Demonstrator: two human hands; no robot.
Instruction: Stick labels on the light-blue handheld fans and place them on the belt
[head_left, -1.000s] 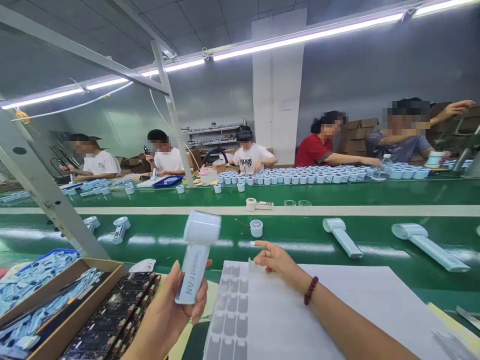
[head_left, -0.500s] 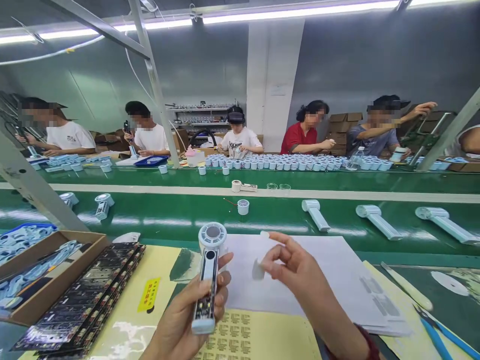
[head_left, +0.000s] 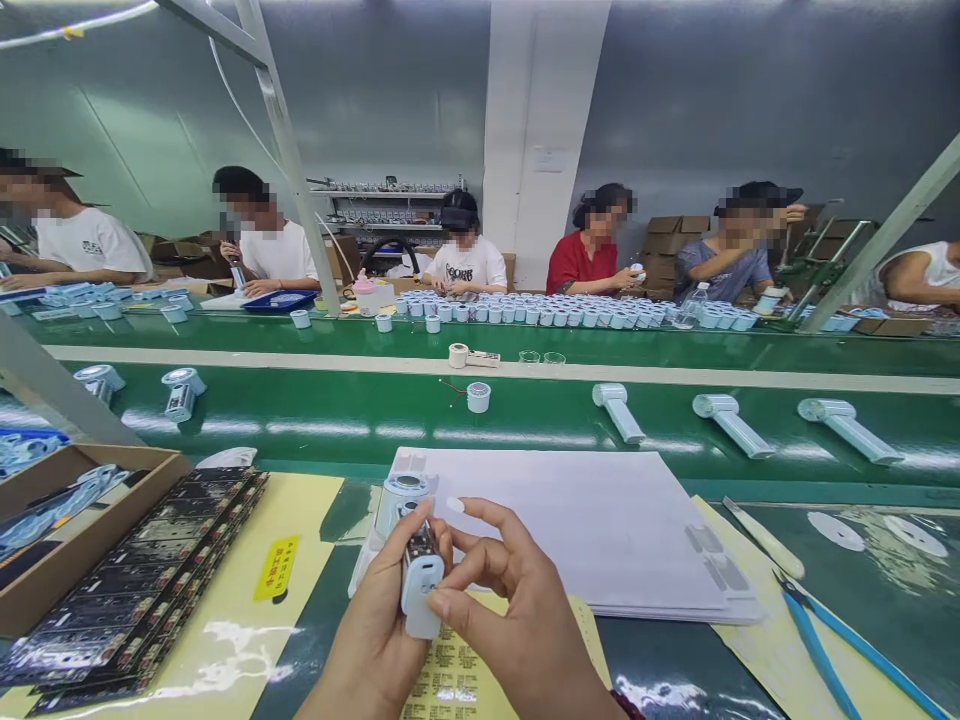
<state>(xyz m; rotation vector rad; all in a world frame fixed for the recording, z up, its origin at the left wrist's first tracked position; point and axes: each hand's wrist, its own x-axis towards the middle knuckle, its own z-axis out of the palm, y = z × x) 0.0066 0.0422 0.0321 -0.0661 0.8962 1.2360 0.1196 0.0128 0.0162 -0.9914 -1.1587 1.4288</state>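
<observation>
My left hand (head_left: 375, 635) is wrapped around the handle of a light-blue handheld fan (head_left: 426, 572), its base end tilted toward me. Part of a dark circuit board shows along the handle, and the round head lies beyond my fingers. Against the base end, my right hand (head_left: 521, 610) pinches a small pale film piece (head_left: 421, 622) between thumb and finger. A small white oval piece (head_left: 455, 505) sits at the tip of another right finger. Below my hands is a yellow sheet of printed labels (head_left: 454, 680).
White paper sheets (head_left: 577, 530) lie ahead. Stacked circuit boards (head_left: 142, 570) and a cardboard box (head_left: 142, 465) stand left; a knife (head_left: 765, 540) and blue-handled pliers (head_left: 821, 650) lie right. Fan bodies (head_left: 731, 425) rest on the green conveyor (head_left: 525, 430), with co-workers beyond.
My left hand has tipped the fan so its base faces me. My right hand has moved left and down, bringing the film piece to the base. The view has tilted down slightly.
</observation>
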